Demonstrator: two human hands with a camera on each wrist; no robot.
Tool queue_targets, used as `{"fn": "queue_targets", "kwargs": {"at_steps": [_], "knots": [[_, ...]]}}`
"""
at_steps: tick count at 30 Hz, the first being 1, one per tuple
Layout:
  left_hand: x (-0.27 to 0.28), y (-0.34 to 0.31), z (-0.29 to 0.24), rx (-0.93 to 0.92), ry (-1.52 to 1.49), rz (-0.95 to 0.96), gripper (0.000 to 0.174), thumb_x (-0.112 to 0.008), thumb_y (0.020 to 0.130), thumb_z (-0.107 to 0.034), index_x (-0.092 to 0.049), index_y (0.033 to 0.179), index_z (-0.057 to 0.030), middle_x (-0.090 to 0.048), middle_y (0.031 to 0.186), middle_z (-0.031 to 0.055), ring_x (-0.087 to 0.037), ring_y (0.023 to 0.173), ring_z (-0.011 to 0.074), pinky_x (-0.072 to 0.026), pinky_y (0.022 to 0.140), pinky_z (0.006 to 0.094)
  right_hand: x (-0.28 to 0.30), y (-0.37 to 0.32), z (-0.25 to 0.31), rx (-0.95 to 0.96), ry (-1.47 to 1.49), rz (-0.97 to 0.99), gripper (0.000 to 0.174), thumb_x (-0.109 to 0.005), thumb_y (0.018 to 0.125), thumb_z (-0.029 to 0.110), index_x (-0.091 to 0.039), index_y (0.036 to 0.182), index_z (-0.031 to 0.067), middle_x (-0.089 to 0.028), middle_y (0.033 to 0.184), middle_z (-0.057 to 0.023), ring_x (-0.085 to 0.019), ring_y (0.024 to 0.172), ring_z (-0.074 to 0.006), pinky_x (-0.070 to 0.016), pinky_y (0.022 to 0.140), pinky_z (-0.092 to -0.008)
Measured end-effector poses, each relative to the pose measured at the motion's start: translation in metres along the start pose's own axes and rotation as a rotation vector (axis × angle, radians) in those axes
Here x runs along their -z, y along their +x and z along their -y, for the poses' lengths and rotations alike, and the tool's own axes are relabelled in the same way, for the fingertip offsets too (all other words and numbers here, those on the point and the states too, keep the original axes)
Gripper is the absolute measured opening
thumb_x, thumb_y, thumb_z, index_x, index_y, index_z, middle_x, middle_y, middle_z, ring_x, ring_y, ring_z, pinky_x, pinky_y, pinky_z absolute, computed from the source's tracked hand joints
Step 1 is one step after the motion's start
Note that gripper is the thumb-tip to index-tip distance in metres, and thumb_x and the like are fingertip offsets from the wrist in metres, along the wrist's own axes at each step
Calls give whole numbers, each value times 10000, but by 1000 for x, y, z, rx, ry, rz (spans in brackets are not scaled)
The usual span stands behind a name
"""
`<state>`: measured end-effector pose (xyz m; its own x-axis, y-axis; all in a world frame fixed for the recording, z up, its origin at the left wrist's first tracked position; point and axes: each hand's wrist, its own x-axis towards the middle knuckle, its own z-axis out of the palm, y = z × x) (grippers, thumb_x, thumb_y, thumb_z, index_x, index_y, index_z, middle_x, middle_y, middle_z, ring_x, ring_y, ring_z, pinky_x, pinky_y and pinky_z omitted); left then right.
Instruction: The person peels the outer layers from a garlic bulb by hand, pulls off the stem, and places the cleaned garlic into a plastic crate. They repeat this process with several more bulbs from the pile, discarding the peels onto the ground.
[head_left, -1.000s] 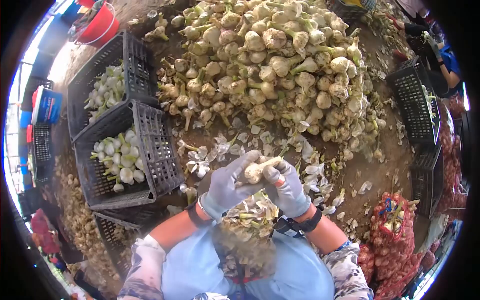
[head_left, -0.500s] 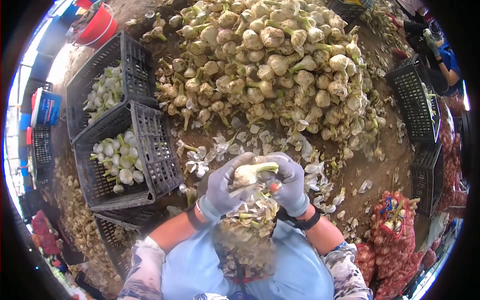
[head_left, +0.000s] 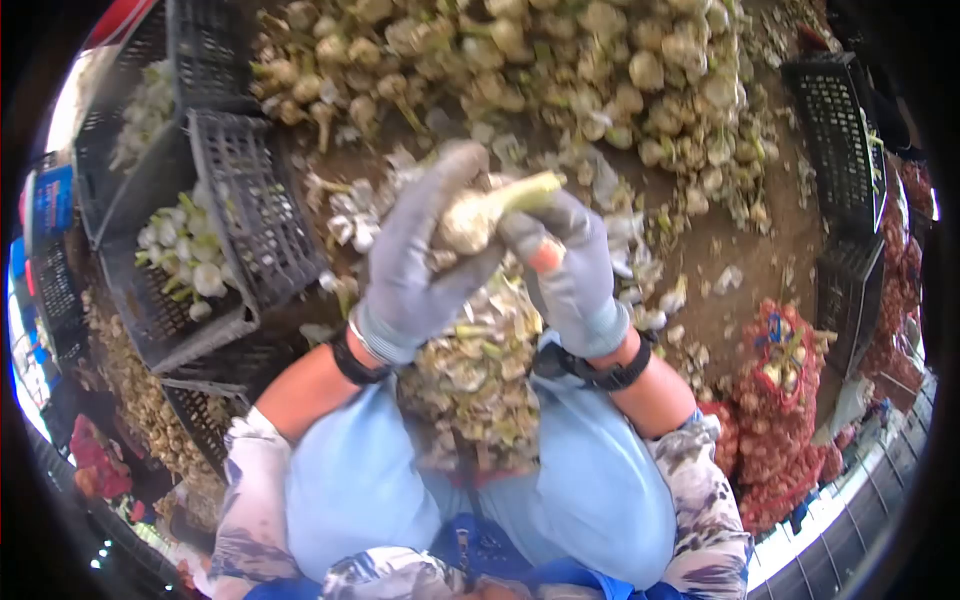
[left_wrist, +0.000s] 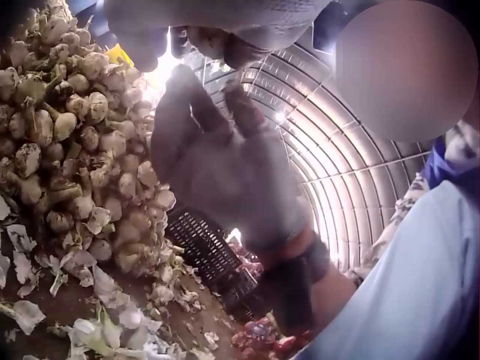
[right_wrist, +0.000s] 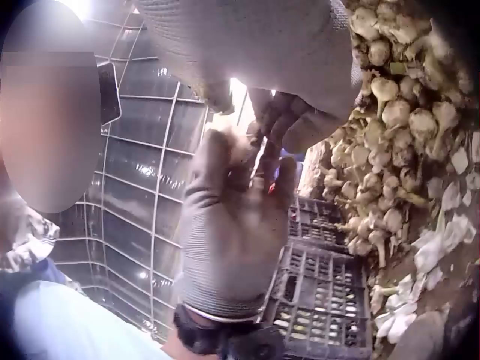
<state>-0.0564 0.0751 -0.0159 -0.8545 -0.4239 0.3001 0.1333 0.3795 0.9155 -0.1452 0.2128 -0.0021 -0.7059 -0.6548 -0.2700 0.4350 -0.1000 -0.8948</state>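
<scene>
In the head view, a garlic bulb (head_left: 466, 223) with a short pale-green stem is held in front of the person's chest, its stem tilted up to the right. The gloved left hand (head_left: 415, 270) grips the bulb from the left, thumb below and fingers behind. The gloved right hand (head_left: 578, 268) pinches at the stem side, its thumb showing an orange-red patch. From the left wrist, the right hand (left_wrist: 232, 176) appears with bent fingers; the right wrist view shows the left hand (right_wrist: 232, 240) cupped, the bulb mostly hidden there.
A large heap of untrimmed garlic (head_left: 500, 60) lies ahead. Black crates (head_left: 265, 225) with cleaned white bulbs (head_left: 185, 250) stand at left. Peelings (head_left: 480, 380) gather between the knees. Red mesh sacks (head_left: 780, 430) and another black crate (head_left: 835, 150) are at right.
The head view has tilted down, so heap and crates sit higher in it. Both hands still hold the bulb; its stem, level half a second ago, now points up to the right.
</scene>
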Motion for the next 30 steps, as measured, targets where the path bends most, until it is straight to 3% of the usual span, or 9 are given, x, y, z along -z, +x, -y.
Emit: {"fn": "queue_targets", "kwargs": {"at_steps": [5, 10, 13, 14, 17, 19, 23, 26, 30], "knots": [[-2, -10, 6, 76, -60, -20, 649, -805, 724, -65, -579, 1330, -10, -569, 1214, 128, -558, 1097, 242, -482, 932, 338, 0, 0, 0, 129, -288, -94, 126, -667, 868, -9, -699, 990, -4, -701, 869, -46, -628, 795, -60, -528, 700, -233], [0, 0, -2, -195, 352, -12, 582, -784, 746, -33, -587, 1287, 55, -551, 1227, 154, -578, 1105, 230, -493, 944, 333, 1, 7, -7, 323, -619, -153, 166, -677, 778, -35, -659, 934, 17, -632, 804, -119, -629, 709, -270, -510, 651, -311], [2, -1, -4, -69, 215, 9, 575, -713, 700, 46, -600, 1264, 58, -551, 1228, 153, -577, 1114, 230, -480, 960, 332, 3, 8, -9, 435, -753, -144, 160, -672, 754, -45, -627, 891, 26, -583, 778, -130, -576, 693, -348, -490, 621, -347], [2, -1, -2, -19, 130, -13, 591, -789, 664, -12, -627, 1232, 5, -600, 1150, 131, -588, 1076, 271, -492, 881, 353, 1, 9, -8, 454, -753, -145, 150, -667, 745, -51, -602, 856, 28, -568, 761, -125, -569, 670, -330, -481, 609, -359], [3, -1, -19, 284, -215, -14, 523, -705, 683, 16, -642, 1202, 39, -554, 1233, 123, -560, 1151, 225, -435, 1008, 344, -1, 5, -3, 314, -718, -116, 166, -673, 724, -40, -609, 859, 32, -581, 772, -129, -581, 686, -330, -484, 614, -366], [14, 0, -17, 119, 66, 112, 497, -711, 680, 3, -659, 1174, 17, -561, 1214, 123, -555, 1160, 245, -424, 1015, 355, 3, 4, -12, 358, -667, -118, 191, -671, 699, -31, -618, 872, 30, -585, 772, -133, -581, 689, -332, -483, 622, -367], [7, 0, -11, 86, 17, 130, 498, -741, 719, -65, -640, 1203, -4, -583, 1182, 128, -574, 1098, 241, -447, 970, 350, 4, 2, -30, 223, -401, -175, 233, -669, 676, -17, -634, 901, 27, -612, 798, -159, -603, 731, -362, -496, 684, -361], [0, -3, -16, 538, -573, 78, 489, -670, 760, -16, -588, 1241, 17, -574, 1232, 126, -603, 1067, 192, -522, 903, 341, 3, 1, -2, 299, -807, -133, 386, -711, 637, 9, -625, 1012, 31, -636, 930, -163, -626, 872, -379, -507, 777, -407], [-5, -6, -17, 816, -1043, -56, 499, -635, 857, -70, -481, 1327, -8, -600, 1241, 139, -625, 1063, 234, -543, 884, 383, 16, 6, -16, 457, -939, -92, 446, -725, 621, 34, -598, 1049, 34, -626, 1025, -157, -595, 981, -389, -479, 871, -471]]}}
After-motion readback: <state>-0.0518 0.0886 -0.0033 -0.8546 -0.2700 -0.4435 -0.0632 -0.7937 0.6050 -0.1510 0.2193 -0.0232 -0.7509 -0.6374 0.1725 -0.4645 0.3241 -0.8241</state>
